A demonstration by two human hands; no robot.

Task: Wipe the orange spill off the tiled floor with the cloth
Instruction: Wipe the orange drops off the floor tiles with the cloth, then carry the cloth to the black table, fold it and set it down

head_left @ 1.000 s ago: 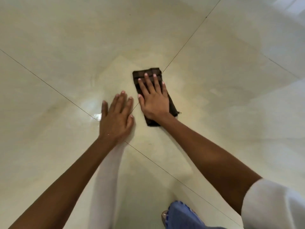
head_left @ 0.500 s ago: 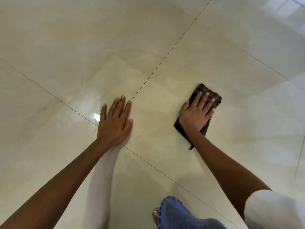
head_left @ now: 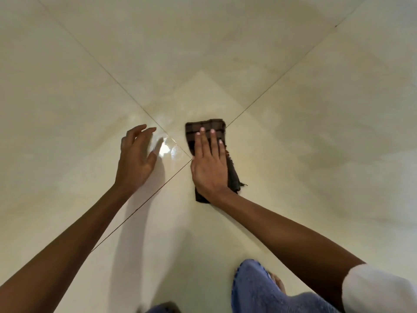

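A folded dark brown checked cloth (head_left: 205,128) lies on the cream tiled floor (head_left: 293,132), right beside the crossing of the tile joints. My right hand (head_left: 209,164) lies flat on top of it with fingers stretched forward, pressing it down and hiding its middle. My left hand (head_left: 137,159) hovers to the left of the cloth, fingers spread and slightly curled, holding nothing. A wet, shiny patch (head_left: 167,150) glints between the two hands. I cannot make out a distinct orange spill; only a faint orange fleck shows at the cloth's right edge.
My knee in blue jeans (head_left: 259,288) and a bare foot (head_left: 278,282) are at the bottom, close behind the right arm. A white sleeve (head_left: 379,292) covers my right upper arm. Dark tile joints (head_left: 282,77) cross the floor diagonally.
The right hand slid the cloth out to the right, then back left to the joint crossing. The left hand, flat on the floor before, has lifted with fingers curled.
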